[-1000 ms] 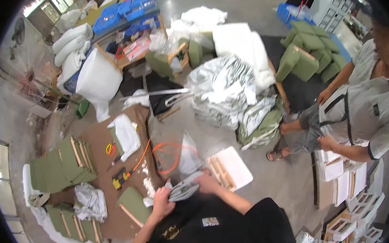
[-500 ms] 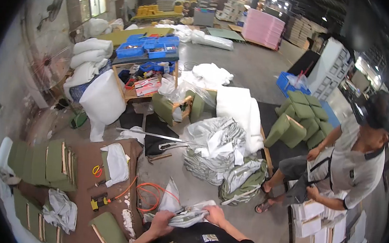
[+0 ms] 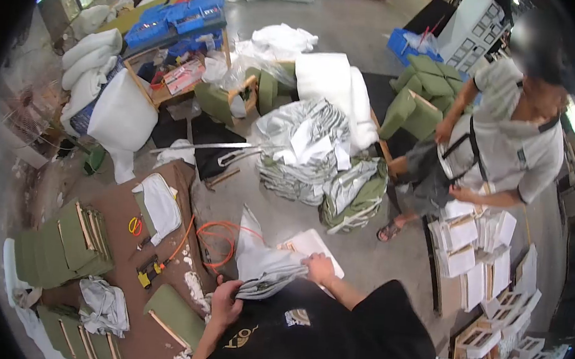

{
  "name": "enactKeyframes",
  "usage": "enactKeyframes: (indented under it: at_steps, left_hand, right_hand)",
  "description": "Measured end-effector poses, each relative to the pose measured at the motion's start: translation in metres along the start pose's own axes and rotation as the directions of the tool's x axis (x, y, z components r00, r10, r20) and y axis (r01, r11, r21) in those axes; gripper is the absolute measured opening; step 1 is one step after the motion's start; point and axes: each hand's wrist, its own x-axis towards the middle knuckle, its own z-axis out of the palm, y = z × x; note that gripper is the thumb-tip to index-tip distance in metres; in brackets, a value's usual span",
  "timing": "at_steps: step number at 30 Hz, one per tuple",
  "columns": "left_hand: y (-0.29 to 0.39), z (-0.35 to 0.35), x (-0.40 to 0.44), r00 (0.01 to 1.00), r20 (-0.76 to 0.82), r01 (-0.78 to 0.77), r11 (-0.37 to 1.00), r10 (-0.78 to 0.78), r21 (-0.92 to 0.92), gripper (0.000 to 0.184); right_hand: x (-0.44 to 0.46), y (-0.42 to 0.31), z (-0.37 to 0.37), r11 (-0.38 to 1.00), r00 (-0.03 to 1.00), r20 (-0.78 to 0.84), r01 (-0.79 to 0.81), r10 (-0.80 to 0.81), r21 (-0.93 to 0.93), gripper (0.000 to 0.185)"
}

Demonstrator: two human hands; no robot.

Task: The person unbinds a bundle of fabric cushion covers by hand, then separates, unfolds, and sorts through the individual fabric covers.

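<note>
A bundle of grey-white fabric hangs in front of my black shirt, held between both hands. My left hand is closed on its left end, close to the brown table. At the other end my right hand grips the gathered folds. Behind the right hand shows a flat white panel, partly covered by the cloth; whether the hand touches it I cannot tell. An orange hose coils just beyond the fabric.
The brown table at left bears green padded panels, a yellow-black tool and scissors. A big fabric pile lies on the floor ahead. A co-worker stands right, behind stacked white-and-wood pieces.
My view has tilted and shifted right. The white panel now shows beside my right hand. Both hands keep hold of the fabric, and the co-worker leans closer to the stacked pieces.
</note>
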Motion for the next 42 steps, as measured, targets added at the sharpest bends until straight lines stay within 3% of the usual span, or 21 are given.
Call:
enactKeyframes:
  at_steps: [3,6,9,11,13,15,18,23,27,30,31,32,34,36,38,39,40,42]
  left_hand:
    - [0.003,-0.002,0.005,0.998,0.009,-0.060,0.998,0.061,-0.010,0.037]
    - [0.007,-0.008,0.012,0.997,0.004,-0.078,0.997,0.078,0.004,0.038]
    - [0.011,-0.007,0.023,0.997,-0.068,0.029,0.993,-0.037,-0.112,0.037]
    - [0.011,-0.009,0.037,0.981,-0.137,0.105,0.971,-0.136,-0.214,0.036]
    - [0.016,-0.025,0.046,0.948,-0.195,0.188,0.939,-0.250,-0.289,0.036]
    - [0.006,-0.035,0.047,0.925,-0.256,0.158,0.898,-0.280,-0.411,0.028]
    - [-0.010,-0.048,0.036,0.886,-0.321,0.133,0.845,-0.336,-0.517,0.019]
    - [-0.024,-0.052,0.009,0.833,-0.306,0.253,0.810,-0.460,-0.529,0.017]
    - [-0.026,-0.040,0.000,0.845,-0.323,0.295,0.876,-0.426,-0.382,0.015]
    - [-0.006,-0.041,0.004,0.865,-0.301,0.376,0.916,-0.401,-0.141,0.019]
    - [0.002,-0.041,0.007,0.883,-0.275,0.379,0.924,-0.379,-0.056,0.019]
    - [0.004,-0.039,0.011,0.888,-0.295,0.353,0.934,-0.353,-0.055,0.020]
    - [0.000,-0.036,0.003,0.899,-0.291,0.332,0.943,-0.328,-0.038,0.019]
    - [-0.016,-0.043,-0.008,0.896,-0.293,0.342,0.939,-0.335,-0.028,0.016]
    - [-0.032,-0.043,-0.026,0.863,-0.321,0.387,0.919,-0.390,-0.076,0.015]
    - [-0.026,-0.044,-0.025,0.856,-0.326,0.405,0.912,-0.402,-0.060,0.015]
    - [-0.014,-0.049,-0.023,0.842,-0.337,0.433,0.900,-0.421,-0.042,0.014]
    - [-0.006,-0.052,-0.028,0.800,-0.412,0.466,0.884,-0.435,-0.029,0.015]
  right_hand:
    - [0.001,0.015,0.015,0.987,0.985,-0.092,-0.135,0.144,0.089,0.039]
    - [0.007,0.037,0.032,0.938,0.963,-0.189,-0.125,0.193,0.323,0.035]
    - [0.035,0.049,0.003,0.793,0.928,-0.077,-0.265,0.364,0.548,0.033]
    - [0.062,0.044,-0.046,0.780,0.912,-0.224,-0.144,0.343,0.609,0.038]
    - [0.097,0.040,-0.078,0.753,0.835,-0.489,0.146,0.254,0.641,0.038]
    - [0.092,0.005,-0.137,0.749,0.854,-0.464,0.143,0.237,0.647,0.035]
    - [0.094,-0.012,-0.149,0.832,0.939,-0.337,0.131,0.070,0.538,0.036]
    - [0.081,-0.018,-0.057,0.927,0.996,-0.083,0.045,-0.015,0.371,0.039]
    - [0.064,-0.015,-0.018,0.956,0.982,0.186,-0.017,-0.039,0.292,0.052]
    - [0.086,0.025,-0.012,0.964,0.948,0.312,-0.025,-0.060,0.264,0.078]
    - [0.109,0.049,-0.011,0.970,0.953,0.296,-0.124,0.058,0.210,0.093]
    - [0.146,0.093,0.005,0.940,0.971,0.209,-0.178,0.119,0.291,0.092]
    - [0.192,0.131,-0.029,0.777,0.918,0.224,-0.397,0.328,0.489,0.074]
    - [0.235,0.135,-0.088,0.673,0.878,0.208,-0.466,0.431,0.574,0.055]
    - [0.261,0.100,-0.173,0.783,0.872,0.063,-0.466,0.486,0.411,0.034]
    - [0.288,0.102,-0.195,0.879,0.907,-0.030,-0.399,0.421,0.262,0.035]
    - [0.284,0.076,-0.251,0.842,0.911,0.080,-0.405,0.405,0.356,0.034]
    - [0.292,0.040,-0.328,0.906,0.953,-0.116,-0.223,0.281,0.361,0.039]
